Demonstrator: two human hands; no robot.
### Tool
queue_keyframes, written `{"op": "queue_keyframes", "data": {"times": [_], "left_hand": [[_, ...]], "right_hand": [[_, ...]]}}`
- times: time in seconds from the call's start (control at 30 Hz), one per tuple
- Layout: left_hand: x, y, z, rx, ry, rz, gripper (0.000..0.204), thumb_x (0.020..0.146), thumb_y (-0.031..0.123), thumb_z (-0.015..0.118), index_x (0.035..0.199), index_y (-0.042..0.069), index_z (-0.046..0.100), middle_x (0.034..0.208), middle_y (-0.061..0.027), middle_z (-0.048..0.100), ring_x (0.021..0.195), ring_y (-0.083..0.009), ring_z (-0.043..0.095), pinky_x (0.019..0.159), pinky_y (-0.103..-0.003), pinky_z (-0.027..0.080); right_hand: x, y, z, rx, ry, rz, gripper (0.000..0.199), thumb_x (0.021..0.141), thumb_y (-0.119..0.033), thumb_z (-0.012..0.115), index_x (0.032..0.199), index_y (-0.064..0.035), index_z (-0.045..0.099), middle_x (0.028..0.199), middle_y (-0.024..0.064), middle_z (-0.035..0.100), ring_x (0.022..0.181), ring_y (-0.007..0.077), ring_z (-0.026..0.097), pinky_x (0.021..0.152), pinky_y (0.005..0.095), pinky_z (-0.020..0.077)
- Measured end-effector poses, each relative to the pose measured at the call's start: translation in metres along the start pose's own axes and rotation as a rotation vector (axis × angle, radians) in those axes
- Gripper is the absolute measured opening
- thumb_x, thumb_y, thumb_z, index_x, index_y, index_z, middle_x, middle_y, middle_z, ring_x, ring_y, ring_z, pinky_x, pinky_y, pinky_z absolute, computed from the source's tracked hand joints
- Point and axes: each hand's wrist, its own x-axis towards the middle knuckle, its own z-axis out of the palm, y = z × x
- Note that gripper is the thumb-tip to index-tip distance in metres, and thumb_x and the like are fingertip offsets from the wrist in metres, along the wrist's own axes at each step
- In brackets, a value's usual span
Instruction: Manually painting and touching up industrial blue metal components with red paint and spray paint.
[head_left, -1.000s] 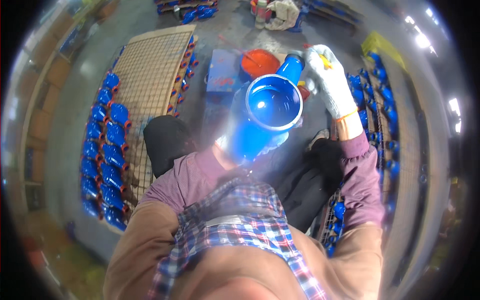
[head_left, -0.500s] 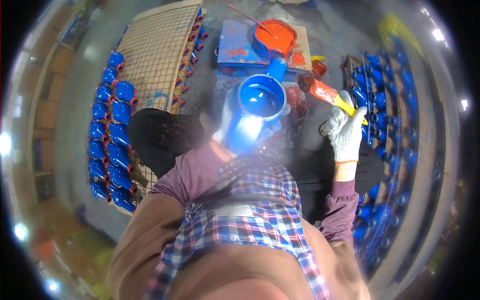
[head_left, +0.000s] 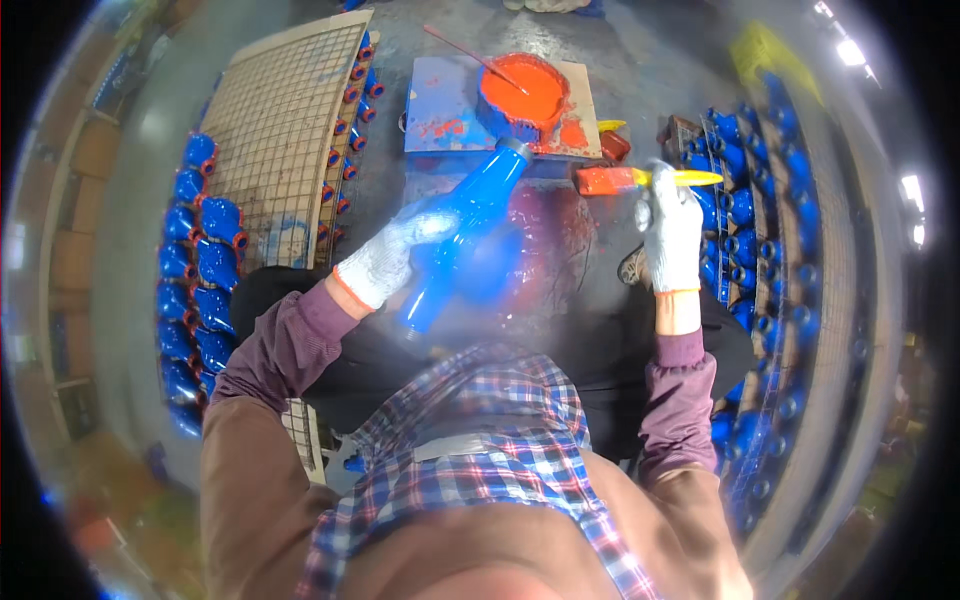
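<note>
Head: blue fitting in left hand, pale label-like apron patch

A glossy blue pipe sits at the centre of the frame, slightly above the middle, held slanting so that its narrow, dark-rimmed end points to the upper right and its other end to the lower left, while a wider part bulges blurrily toward the lower right. The paintbrush, right of centre in the upper half, lies nearly level and well apart from the pipe, its flat head coated orange-red and pointing left, its yellow handle running right and partly covered.
</note>
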Motion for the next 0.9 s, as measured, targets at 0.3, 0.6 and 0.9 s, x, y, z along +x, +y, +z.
{"op": "queue_keyframes", "data": {"times": [0.3,0.6,0.9], "left_hand": [[0.010,-0.032,-0.029,-0.384,0.190,-0.058,0.032,0.104,0.026,0.054,0.126,0.004,0.062,0.118,-0.0093,0.069,0.104,-0.0191,0.068,0.094,-0.034,0.056],[0.009,-0.026,-0.036,-0.271,0.266,-0.068,0.042,0.103,0.027,0.055,0.137,0.001,0.056,0.126,-0.0135,0.066,0.113,-0.0236,0.066,0.101,-0.040,0.054],[0.014,0.001,-0.012,0.290,0.104,0.083,0.063,0.075,0.017,0.085,0.128,0.005,0.054,0.117,-0.0034,0.063,0.108,-0.0168,0.063,0.096,-0.033,0.051]], "right_hand": [[0.122,0.055,0.074,-0.404,0.038,-0.317,0.035,0.095,-0.026,0.070,0.111,0.0054,0.069,0.085,0.0078,0.072,0.068,0.0122,0.062,0.064,0.0294,0.0499],[0.150,0.098,0.088,-0.714,0.059,-0.480,0.036,0.092,-0.034,0.073,0.095,0.0014,0.067,0.084,0.0179,0.073,0.076,0.0324,0.070,0.072,0.0417,0.0531],[0.098,0.073,0.016,-0.177,0.027,0.076,0.032,0.100,-0.031,0.064,0.106,-0.0004,0.072,0.079,0.0041,0.070,0.061,0.0080,0.060,0.055,0.0239,0.0449]]}}
